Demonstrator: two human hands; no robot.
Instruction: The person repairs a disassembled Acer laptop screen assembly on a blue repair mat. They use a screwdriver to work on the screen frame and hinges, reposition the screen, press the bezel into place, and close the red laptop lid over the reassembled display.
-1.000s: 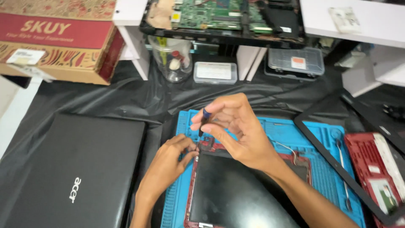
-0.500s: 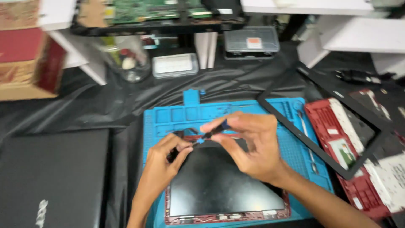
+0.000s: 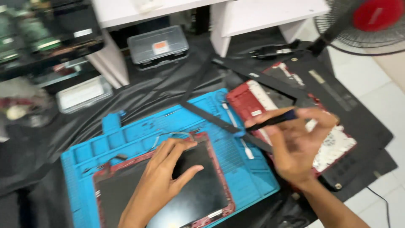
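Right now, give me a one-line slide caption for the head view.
Left hand flat on a dark screen panel over a blue mat; right hand holds a dark tool.

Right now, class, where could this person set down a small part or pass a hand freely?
Free: the blue work mat strip above the red-framed screen panel, and white floor tiles beyond the dark laptop cover. Crowded: between the left hand and right hand, which holds a black tool.

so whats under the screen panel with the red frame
The screen panel lies on a blue work mat, under the left hand. The mat rests on black sheeting. What lies directly beneath the panel is covered.
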